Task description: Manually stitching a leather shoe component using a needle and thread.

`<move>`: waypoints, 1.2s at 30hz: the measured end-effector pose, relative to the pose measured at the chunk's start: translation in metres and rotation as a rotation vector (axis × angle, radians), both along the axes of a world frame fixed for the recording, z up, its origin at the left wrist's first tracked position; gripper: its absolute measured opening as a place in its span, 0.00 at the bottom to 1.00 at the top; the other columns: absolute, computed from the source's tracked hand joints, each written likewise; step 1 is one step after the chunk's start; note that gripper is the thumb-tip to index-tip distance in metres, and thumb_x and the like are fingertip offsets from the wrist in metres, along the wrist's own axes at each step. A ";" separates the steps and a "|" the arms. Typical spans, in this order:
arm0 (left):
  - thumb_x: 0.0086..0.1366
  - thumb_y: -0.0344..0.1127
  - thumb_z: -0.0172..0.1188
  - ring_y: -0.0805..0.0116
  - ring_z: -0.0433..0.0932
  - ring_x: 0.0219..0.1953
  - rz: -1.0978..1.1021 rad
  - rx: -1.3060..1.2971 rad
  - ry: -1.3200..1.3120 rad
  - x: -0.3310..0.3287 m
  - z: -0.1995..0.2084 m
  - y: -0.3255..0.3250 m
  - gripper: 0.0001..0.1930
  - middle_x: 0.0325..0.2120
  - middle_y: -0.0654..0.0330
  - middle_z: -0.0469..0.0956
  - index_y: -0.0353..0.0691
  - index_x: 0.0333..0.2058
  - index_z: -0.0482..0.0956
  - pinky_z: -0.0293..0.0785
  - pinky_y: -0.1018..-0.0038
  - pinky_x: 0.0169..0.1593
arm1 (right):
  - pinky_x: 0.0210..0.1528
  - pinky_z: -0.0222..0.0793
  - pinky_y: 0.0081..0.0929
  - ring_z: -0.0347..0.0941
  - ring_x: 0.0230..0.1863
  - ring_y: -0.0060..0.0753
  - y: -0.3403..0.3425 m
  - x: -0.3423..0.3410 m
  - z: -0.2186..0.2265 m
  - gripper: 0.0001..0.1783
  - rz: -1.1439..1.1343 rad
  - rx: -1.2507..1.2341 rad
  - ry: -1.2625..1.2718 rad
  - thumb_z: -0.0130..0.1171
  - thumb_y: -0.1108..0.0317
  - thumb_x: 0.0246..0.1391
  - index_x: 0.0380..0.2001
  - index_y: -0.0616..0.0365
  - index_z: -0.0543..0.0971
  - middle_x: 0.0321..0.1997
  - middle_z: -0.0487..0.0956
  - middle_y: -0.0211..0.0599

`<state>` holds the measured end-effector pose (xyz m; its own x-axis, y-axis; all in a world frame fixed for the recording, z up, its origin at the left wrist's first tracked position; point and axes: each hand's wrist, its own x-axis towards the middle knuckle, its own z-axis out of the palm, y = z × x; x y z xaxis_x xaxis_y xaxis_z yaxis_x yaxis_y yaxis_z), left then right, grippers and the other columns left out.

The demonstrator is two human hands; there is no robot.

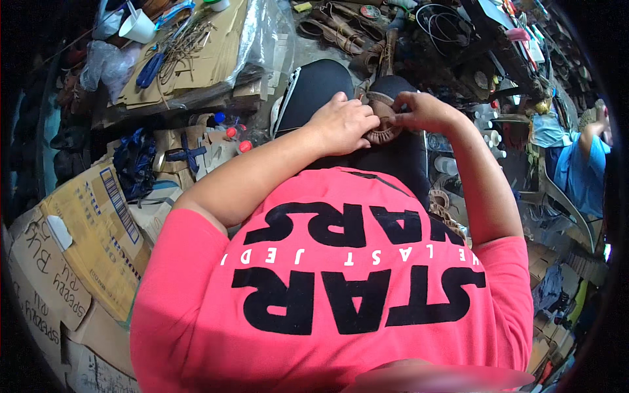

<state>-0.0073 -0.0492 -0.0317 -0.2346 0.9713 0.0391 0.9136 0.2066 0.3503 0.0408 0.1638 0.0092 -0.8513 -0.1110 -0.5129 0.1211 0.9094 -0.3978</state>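
- In the upper left of the frame, flat brown cardboard sheets point(226, 49) form a cluttered work surface, bearing a white plastic cup point(137, 27) and a tool with a dark blue handle point(152, 69); crinkled clear plastic sheeting point(265, 42) covers their right edge.
- Brown leather shoes point(327, 29) lie at the top centre; a yellow printed cardboard box point(98, 229) stands at the left, near 2 red bottle caps point(245, 146).
- Another person in blue clothing point(582, 173) is at the far right.
- The brown leather shoe upper point(382, 116), rounded, with a gathered, pleated lower edge, is at the upper centre, over the lap of the wearer's black trousers point(327, 82).
- The left hand point(344, 122) has its fingers bent and close together against the upper's left side; whether they grip it cannot be told.
- The right hand point(419, 111) has thumb and fingertips nearly together, pinching the upper's right edge.
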 end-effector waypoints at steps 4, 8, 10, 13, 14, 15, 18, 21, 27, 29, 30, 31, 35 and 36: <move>0.47 0.44 0.66 0.63 0.73 0.42 -0.062 -0.011 -0.034 0.006 -0.005 0.004 0.18 0.33 0.63 0.73 0.46 0.35 0.72 0.63 0.64 0.43 | 0.32 0.68 0.24 0.73 0.29 0.22 -0.003 0.018 -0.011 0.18 -0.084 -0.154 -0.063 0.64 0.60 0.46 0.36 0.63 0.76 0.28 0.79 0.35; 0.46 0.44 0.66 0.63 0.75 0.39 -0.061 0.005 -0.023 0.020 -0.007 0.007 0.19 0.32 0.62 0.72 0.46 0.35 0.71 0.64 0.62 0.41 | 0.36 0.68 0.30 0.74 0.31 0.35 -0.002 0.045 -0.004 0.20 -0.207 -0.182 -0.024 0.65 0.56 0.44 0.34 0.62 0.78 0.29 0.79 0.42; 0.47 0.44 0.66 0.62 0.76 0.37 -0.021 0.029 -0.009 0.026 -0.003 0.005 0.20 0.32 0.62 0.71 0.47 0.37 0.70 0.63 0.62 0.39 | 0.34 0.66 0.26 0.70 0.29 0.24 0.000 0.066 0.000 0.16 -0.368 -0.258 -0.009 0.64 0.61 0.47 0.31 0.64 0.76 0.26 0.77 0.36; 0.48 0.44 0.65 0.62 0.77 0.36 0.001 0.096 0.052 0.034 -0.004 0.004 0.20 0.35 0.61 0.70 0.46 0.38 0.69 0.64 0.61 0.41 | 0.35 0.64 0.19 0.65 0.31 0.15 0.002 0.088 0.005 0.11 -0.473 -0.443 0.060 0.59 0.67 0.53 0.31 0.67 0.75 0.28 0.76 0.28; 0.48 0.44 0.65 0.62 0.77 0.36 0.013 0.088 0.061 0.033 -0.004 0.003 0.20 0.35 0.61 0.70 0.46 0.38 0.69 0.64 0.61 0.41 | 0.35 0.64 0.19 0.65 0.31 0.15 0.001 0.087 0.004 0.11 -0.459 -0.452 0.063 0.59 0.67 0.53 0.31 0.67 0.75 0.28 0.76 0.28; 0.48 0.44 0.66 0.63 0.76 0.36 0.006 0.103 0.036 0.034 -0.004 0.005 0.21 0.34 0.61 0.69 0.46 0.38 0.69 0.64 0.62 0.40 | 0.35 0.64 0.19 0.65 0.31 0.15 0.002 0.090 0.004 0.11 -0.484 -0.461 0.060 0.59 0.67 0.53 0.31 0.67 0.74 0.28 0.75 0.27; 0.46 0.42 0.67 0.60 0.76 0.36 -0.010 0.153 -0.020 0.034 -0.006 0.004 0.22 0.33 0.59 0.70 0.43 0.37 0.69 0.68 0.64 0.39 | 0.34 0.64 0.22 0.65 0.29 0.18 -0.002 0.092 -0.002 0.10 -0.540 -0.500 0.110 0.59 0.68 0.53 0.29 0.67 0.74 0.26 0.75 0.30; 0.46 0.39 0.67 0.54 0.75 0.38 0.014 0.192 -0.147 0.034 -0.008 0.001 0.19 0.33 0.56 0.73 0.40 0.34 0.70 0.71 0.62 0.39 | 0.32 0.64 0.30 0.68 0.26 0.31 -0.002 0.080 -0.003 0.12 -0.307 -0.239 0.272 0.59 0.66 0.50 0.26 0.67 0.74 0.23 0.72 0.44; 0.49 0.35 0.64 0.49 0.75 0.36 0.056 0.086 -0.121 0.036 -0.001 0.005 0.14 0.30 0.53 0.73 0.38 0.33 0.70 0.72 0.61 0.39 | 0.33 0.66 0.31 0.71 0.28 0.33 0.005 0.059 0.004 0.16 -0.227 -0.164 0.181 0.60 0.58 0.49 0.28 0.64 0.77 0.24 0.76 0.43; 0.50 0.35 0.63 0.50 0.75 0.35 0.044 0.077 -0.062 0.042 0.000 0.001 0.14 0.29 0.53 0.74 0.38 0.33 0.71 0.72 0.61 0.38 | 0.35 0.69 0.33 0.75 0.30 0.41 -0.007 0.060 0.004 0.24 -0.221 -0.027 0.168 0.61 0.47 0.44 0.30 0.60 0.79 0.26 0.78 0.46; 0.50 0.34 0.63 0.51 0.75 0.34 0.044 0.142 -0.156 0.040 -0.001 -0.004 0.14 0.29 0.53 0.74 0.38 0.34 0.72 0.72 0.62 0.38 | 0.35 0.69 0.32 0.75 0.30 0.39 -0.014 0.061 0.004 0.21 -0.271 -0.043 0.164 0.62 0.51 0.45 0.29 0.61 0.79 0.25 0.78 0.46; 0.50 0.34 0.62 0.52 0.76 0.32 0.035 0.206 -0.249 0.035 -0.001 -0.007 0.14 0.29 0.52 0.75 0.37 0.36 0.73 0.72 0.63 0.38 | 0.35 0.68 0.32 0.75 0.29 0.37 -0.008 0.065 -0.008 0.19 -0.312 -0.184 0.172 0.63 0.54 0.46 0.29 0.62 0.79 0.25 0.78 0.46; 0.58 0.33 0.59 0.76 0.74 0.28 0.298 0.214 -1.291 0.023 0.043 -0.043 0.12 0.26 0.63 0.75 0.37 0.40 0.74 0.69 0.79 0.31 | 0.33 0.68 0.32 0.74 0.27 0.34 -0.003 0.060 -0.015 0.14 -0.293 -0.211 0.174 0.63 0.61 0.47 0.28 0.63 0.78 0.24 0.78 0.44; 0.59 0.33 0.59 0.79 0.73 0.27 0.320 0.231 -1.403 0.020 0.066 -0.055 0.11 0.25 0.65 0.75 0.37 0.40 0.74 0.69 0.81 0.30 | 0.31 0.67 0.33 0.73 0.26 0.35 -0.002 0.060 -0.013 0.13 -0.265 -0.255 0.217 0.62 0.62 0.48 0.28 0.63 0.79 0.24 0.78 0.44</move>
